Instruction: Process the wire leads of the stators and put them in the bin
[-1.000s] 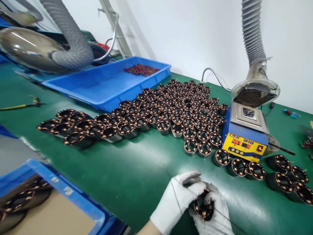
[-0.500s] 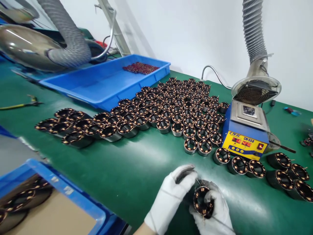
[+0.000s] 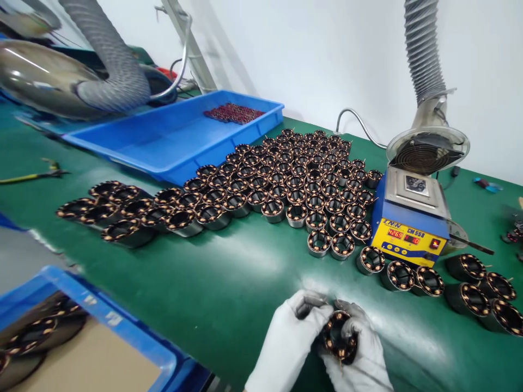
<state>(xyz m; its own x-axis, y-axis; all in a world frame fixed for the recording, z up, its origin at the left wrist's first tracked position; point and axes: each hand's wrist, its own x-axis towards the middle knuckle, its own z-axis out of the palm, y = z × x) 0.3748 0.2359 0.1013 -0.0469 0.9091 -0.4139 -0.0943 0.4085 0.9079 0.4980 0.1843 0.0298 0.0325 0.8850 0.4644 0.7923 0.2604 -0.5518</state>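
Observation:
A dark ring-shaped motor stator [image 3: 335, 338] with copper windings round its rim is held low in the head view. My right hand [image 3: 363, 343], in a white glove, wraps round it, thumb at the opening. My gloved left hand [image 3: 296, 329] has its fingers pinched together at the stator's upper left edge. Whatever those fingertips grip is too small and hidden to name. A short copper wire end sticks out at the stator's lower rim. Beyond my hands stand many similar stators [image 3: 294, 182] in a dense group on the green table [image 3: 212, 294].
A blue and yellow heating unit [image 3: 412, 239] with a lit display stands at right, under an extractor hood [image 3: 429, 149]. More stators [image 3: 469, 299] sit beside it. At the back is a blue tray [image 3: 147, 147]; another blue bin [image 3: 134, 332] is lower left. Pliers [image 3: 36, 175] lie far left.
My left hand has moved slightly down and right, bringing its pinched fingertips against the stator's edge. My right hand and the stator stay in place. The heating unit's display digits differ.

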